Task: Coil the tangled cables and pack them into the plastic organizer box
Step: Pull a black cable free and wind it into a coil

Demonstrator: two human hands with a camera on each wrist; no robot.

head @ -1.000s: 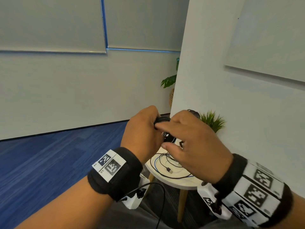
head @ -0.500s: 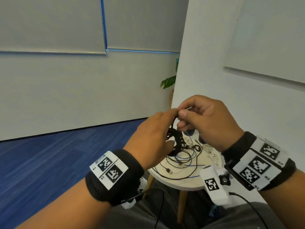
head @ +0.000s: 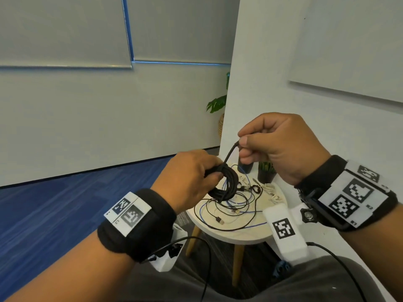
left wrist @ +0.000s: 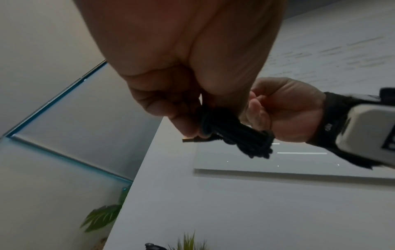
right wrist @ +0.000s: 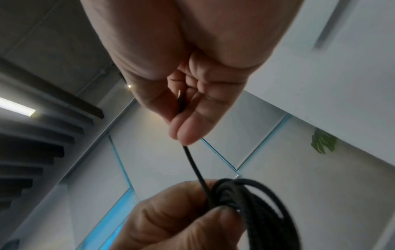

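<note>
Nearest, both wrists wore black bands with printed markers.

Left hand (head: 192, 177) gripped a black coil (head: 224, 182), fingers curled round its bundled loops, held in the air above the near left part of the table (head: 237, 236). In the left wrist view a metal plug tip stuck out just past the fingertips (left wrist: 188, 128).

Right hand (head: 281, 147) was higher and to the right, thumb and forefinger pinching the free end of the same cable; a short straight run sloped from the pinch down to the coil. Other fingers curled in.

Beneath the hands, the small round white table carried loose cables (head: 229, 205): thin black and blue ones tangled from centre to near edge, one USB plug (head: 219, 220) near the front, white ones (head: 270, 190) toward the right edge.

At the far edge stood a small potted plant (head: 266, 172) and, left of it, a dark pot (head: 245, 167), partly hidden by the right hand.

Beyond: white wall, blue floor, a leafy plant (head: 217, 103).
</note>
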